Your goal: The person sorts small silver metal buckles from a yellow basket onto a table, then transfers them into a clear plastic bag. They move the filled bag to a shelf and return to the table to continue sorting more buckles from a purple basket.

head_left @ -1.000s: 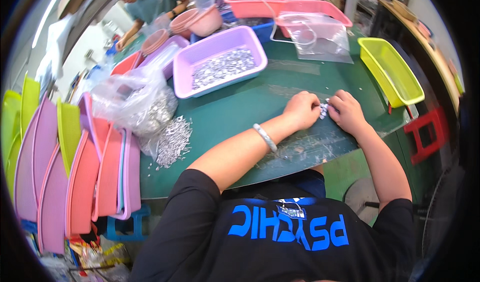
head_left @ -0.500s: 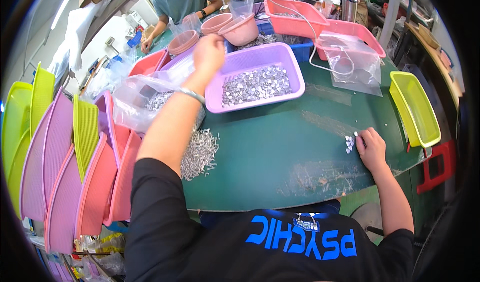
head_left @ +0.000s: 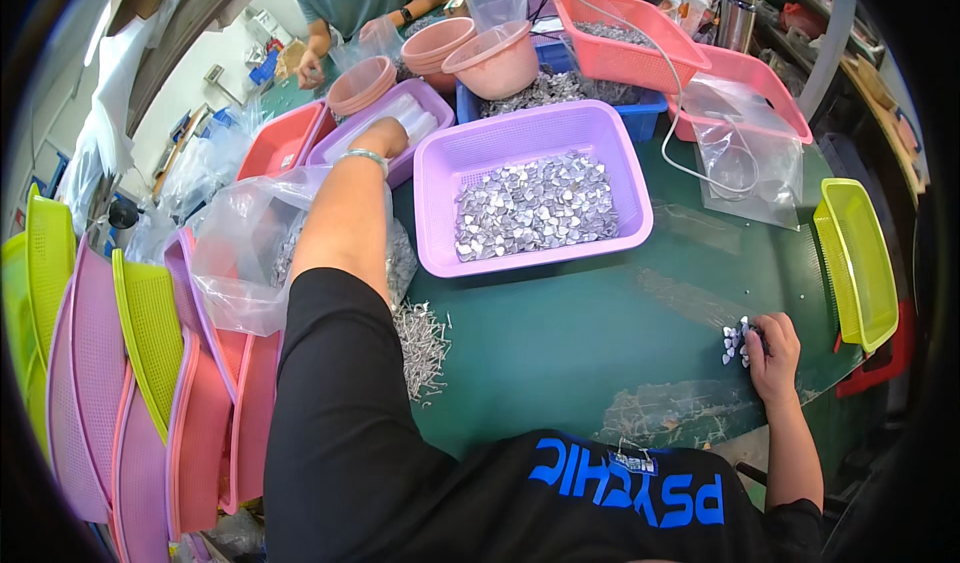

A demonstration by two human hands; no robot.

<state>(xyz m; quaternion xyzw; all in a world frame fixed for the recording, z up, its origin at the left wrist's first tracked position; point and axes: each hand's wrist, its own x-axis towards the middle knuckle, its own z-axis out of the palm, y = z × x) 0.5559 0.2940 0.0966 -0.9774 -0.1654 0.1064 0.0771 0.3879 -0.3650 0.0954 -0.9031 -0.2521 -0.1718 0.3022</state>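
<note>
My left hand [head_left: 383, 138] reaches over a smaller purple basket [head_left: 433, 113] with clear plastic bags in it. Its fingers are hidden, so what it touches does not show. At the table's right side, my right hand [head_left: 777, 355] rests with curled fingers beside a small cluster of shiny heart-shaped metal pieces [head_left: 733, 341]. Whatever lies under those fingers is hidden. Between the hands stands a larger purple basket [head_left: 440, 233] holding many similar silver pieces [head_left: 540, 203]. A pile of small metal pins [head_left: 422, 348] lies below my left forearm.
Stacked baskets [head_left: 90, 363] crowd the left edge. Beside my left arm sits an open plastic bag [head_left: 240, 273]. Pink bowls [head_left: 495, 63], a blue crate [head_left: 640, 118] and a pink basket [head_left: 620, 53] stand behind. A yellow-green basket [head_left: 865, 263] is at right. A person [head_left: 370, 3] works across the table.
My left hand has moved from above the large purple basket's left rim into the smaller basket behind. My right hand stays by the heart-shaped pieces, fingers more curled. The whole view has shifted.
</note>
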